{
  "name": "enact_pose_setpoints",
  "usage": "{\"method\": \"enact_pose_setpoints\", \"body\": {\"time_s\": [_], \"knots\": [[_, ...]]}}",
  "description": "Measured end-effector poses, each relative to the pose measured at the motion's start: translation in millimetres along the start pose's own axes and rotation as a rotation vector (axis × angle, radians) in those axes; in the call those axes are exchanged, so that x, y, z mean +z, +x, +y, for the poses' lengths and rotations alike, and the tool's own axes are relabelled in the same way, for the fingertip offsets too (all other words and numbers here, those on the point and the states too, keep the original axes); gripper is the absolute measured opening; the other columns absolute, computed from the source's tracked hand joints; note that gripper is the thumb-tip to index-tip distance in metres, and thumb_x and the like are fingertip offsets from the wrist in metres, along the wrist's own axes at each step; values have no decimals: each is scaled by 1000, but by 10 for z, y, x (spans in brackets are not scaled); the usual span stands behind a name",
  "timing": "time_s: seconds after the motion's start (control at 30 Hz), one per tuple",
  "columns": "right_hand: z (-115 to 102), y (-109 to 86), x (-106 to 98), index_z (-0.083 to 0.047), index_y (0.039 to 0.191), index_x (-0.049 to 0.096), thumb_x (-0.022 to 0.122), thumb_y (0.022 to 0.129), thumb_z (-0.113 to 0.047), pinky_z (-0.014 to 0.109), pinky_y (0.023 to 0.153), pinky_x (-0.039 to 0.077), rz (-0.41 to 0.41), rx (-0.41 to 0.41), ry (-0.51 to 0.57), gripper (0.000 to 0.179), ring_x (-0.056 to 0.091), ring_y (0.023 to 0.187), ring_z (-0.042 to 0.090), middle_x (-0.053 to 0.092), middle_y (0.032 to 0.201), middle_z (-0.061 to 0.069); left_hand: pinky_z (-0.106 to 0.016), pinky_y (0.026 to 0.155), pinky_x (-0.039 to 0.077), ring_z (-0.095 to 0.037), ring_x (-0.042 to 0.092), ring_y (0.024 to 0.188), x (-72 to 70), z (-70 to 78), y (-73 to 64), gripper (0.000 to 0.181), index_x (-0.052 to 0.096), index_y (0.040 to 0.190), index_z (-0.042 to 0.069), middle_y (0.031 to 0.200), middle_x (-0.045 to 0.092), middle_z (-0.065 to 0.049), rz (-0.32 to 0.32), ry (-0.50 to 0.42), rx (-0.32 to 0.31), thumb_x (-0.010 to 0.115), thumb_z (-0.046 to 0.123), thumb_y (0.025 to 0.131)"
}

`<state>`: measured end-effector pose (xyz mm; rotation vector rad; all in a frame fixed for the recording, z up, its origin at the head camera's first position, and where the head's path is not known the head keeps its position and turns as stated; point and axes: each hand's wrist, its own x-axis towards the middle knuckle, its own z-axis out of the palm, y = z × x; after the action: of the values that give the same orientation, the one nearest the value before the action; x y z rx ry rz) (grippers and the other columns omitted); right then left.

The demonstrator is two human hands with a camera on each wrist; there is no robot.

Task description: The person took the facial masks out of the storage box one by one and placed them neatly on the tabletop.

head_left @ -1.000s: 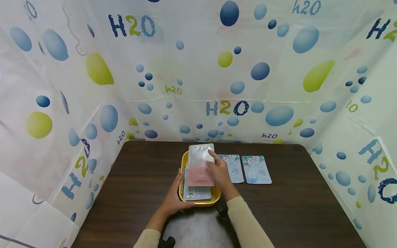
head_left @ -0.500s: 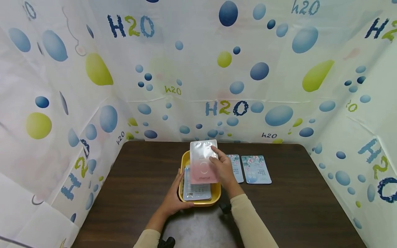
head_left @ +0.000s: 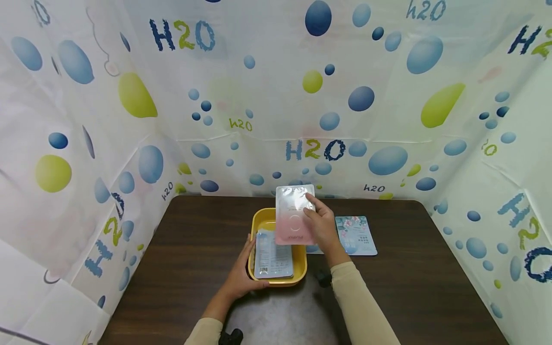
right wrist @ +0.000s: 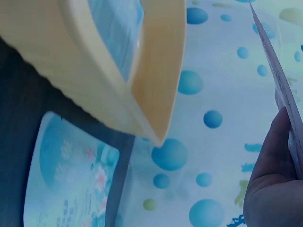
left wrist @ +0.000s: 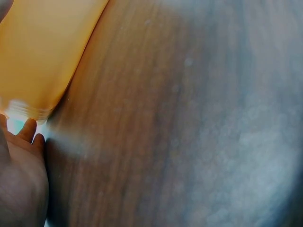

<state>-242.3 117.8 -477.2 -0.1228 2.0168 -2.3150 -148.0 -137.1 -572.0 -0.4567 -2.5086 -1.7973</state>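
My right hand (head_left: 324,229) pinches a pink and silver sheet mask packet (head_left: 290,223) by its right side, thumb on one face. The packet is raised over the far right part of a yellow plastic basket (head_left: 302,278). In the right wrist view the packet (right wrist: 279,80) appears nearly edge-on, the thumb against it. A silver-blue packet (head_left: 273,256) lies inside the basket. My left hand (head_left: 240,273) grips the basket's near left corner, fingers along its left wall and thumb at the front. The left wrist view shows those fingers (left wrist: 29,130) against the yellow wall.
Right of the basket lies a blue floral packet (head_left: 357,235) on the dark wooden table (head_left: 414,268). A second blue packet (head_left: 314,249) is mostly hidden behind the right hand and raised packet. A white patterned sheet (head_left: 276,86) hangs behind the table.
My right hand has lifted the pink packet up and to the right, uncovering more of the silver-blue packet in the basket. The left hand and basket have stayed put.
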Motion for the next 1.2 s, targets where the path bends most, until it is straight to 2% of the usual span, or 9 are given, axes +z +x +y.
{"method": "enact_pose_setpoints", "body": {"time_s": [0.13,0.23,0.3,0.37,0.53,0.6,0.83,1.03,1.2], "knots": [[-28,41,-86,-25,144,49,55,99,-22,22,96,50,-3,-29,9,45,52,126,21,45,150,-2,-52,116,20,-37,8,151,-2,-6,-1,125,21,157,21,166,3,-13,4,6,-2,95,18,56],[-60,66,-147,-23,145,48,55,99,-21,22,99,47,5,-45,5,46,46,135,19,41,154,-3,-45,117,20,-36,7,152,4,-25,-1,126,21,157,21,166,2,-9,4,-1,5,95,17,55],[-93,82,-193,-23,145,48,55,99,-22,23,100,46,16,-48,-10,46,44,137,18,40,155,-4,-36,118,18,-34,6,152,22,-89,10,126,21,157,21,166,2,-6,8,-7,4,95,16,55],[-127,99,-243,-24,145,48,55,99,-23,26,101,46,28,-41,-20,46,44,138,18,40,154,-5,-36,118,17,-32,6,152,41,-171,22,127,21,157,21,166,2,-5,14,1,11,95,16,54],[-204,129,-396,-26,147,45,53,101,-26,35,109,40,60,-22,-61,47,36,144,16,34,158,-8,-60,114,19,-34,6,152,68,-348,53,130,19,158,18,167,1,-6,13,37,37,96,23,54],[-233,131,-463,-25,148,44,52,101,-25,38,113,36,75,-22,-51,48,31,147,16,31,160,-9,-65,113,19,-36,6,152,67,-373,54,130,18,158,17,167,0,-7,5,33,40,96,27,55],[-339,126,-685,-18,150,41,50,102,-18,41,119,26,113,-25,54,49,22,150,16,27,162,-5,-65,113,17,-31,4,152,62,-355,24,129,17,158,21,167,-1,-7,1,4,8,95,30,56],[-418,133,-898,-20,151,39,50,102,-19,41,120,25,140,-21,43,50,18,150,16,22,163,-6,-66,112,19,-34,5,152,69,-347,27,129,16,158,27,167,-1,-5,3,18,24,95,30,57],[-450,101,-1139,-18,152,37,51,102,-23,27,113,34,165,-19,29,52,15,150,16,17,165,-5,-60,114,21,-35,7,152,75,-344,-2,129,19,158,21,167,2,-7,13,30,39,96,27,54]]}}
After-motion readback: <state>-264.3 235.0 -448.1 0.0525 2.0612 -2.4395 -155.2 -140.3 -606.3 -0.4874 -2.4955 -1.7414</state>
